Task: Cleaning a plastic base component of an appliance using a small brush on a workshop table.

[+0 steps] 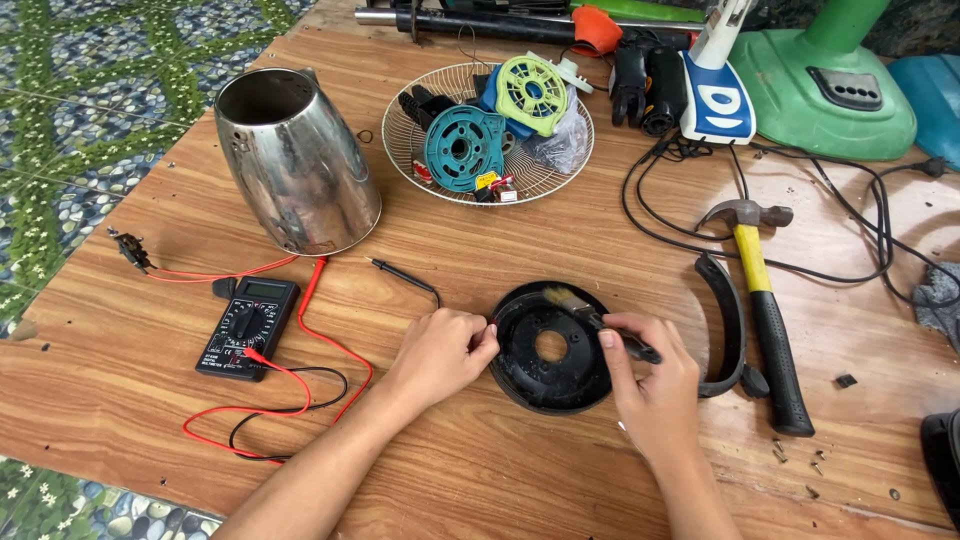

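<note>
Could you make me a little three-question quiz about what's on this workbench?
1. True or false: the right hand holds a small brush over the black disc.
2. Which thing lies right of the disc? A) hammer B) steel kettle body C) multimeter
3. What does the left hand touch?

Key
1. True; the bristles rest on the disc's upper part.
2. A; the kettle body and multimeter are to the left.
3. The disc's left edge, which it pinches.
</note>
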